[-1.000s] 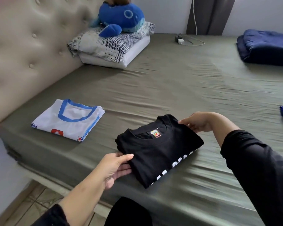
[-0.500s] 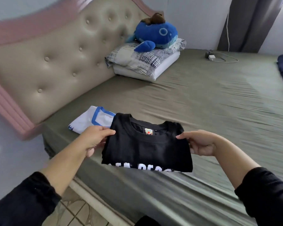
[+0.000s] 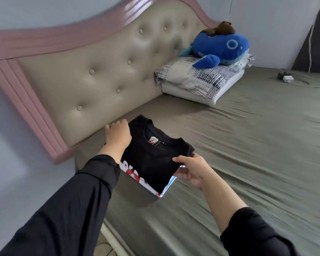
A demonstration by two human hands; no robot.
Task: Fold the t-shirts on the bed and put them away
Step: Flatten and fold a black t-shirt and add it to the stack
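The folded black cotton t-shirt (image 3: 153, 159), collar and small neck label facing up, lies on top of the folded white t-shirt with blue trim (image 3: 164, 189), of which only a strip shows along the near edge and near corner of the stack; the pile sits at the corner of the bed where the near edge meets the headboard end. The left hand (image 3: 118, 136) grips the black shirt's far-left edge, its fingers curled over the fabric, and the right hand (image 3: 189, 168) pinches the near-right edge, thumb on top and fingers tucked beneath. The step in hand looks like setting the black shirt squarely on the white one. To do it well, the edges should be lined up with those underneath before both hands let go together, the fingers of the right hand sliding out flat so the fold is not dragged open, and a light press of the palm on top would settle the stack. The olive-green bed sheet (image 3: 248, 154) is smooth with faint creases. A beige button-tufted headboard with a pink ribbed frame (image 3: 100, 74) stands along the left edge of the bed, and at the far corner a blue plush whale (image 3: 220, 47) rests on a black-and-white checked pillow (image 3: 198, 78). A white charger with its cable (image 3: 288, 78) lies by the far edge near a dark curtain (image 3: 316, 43).
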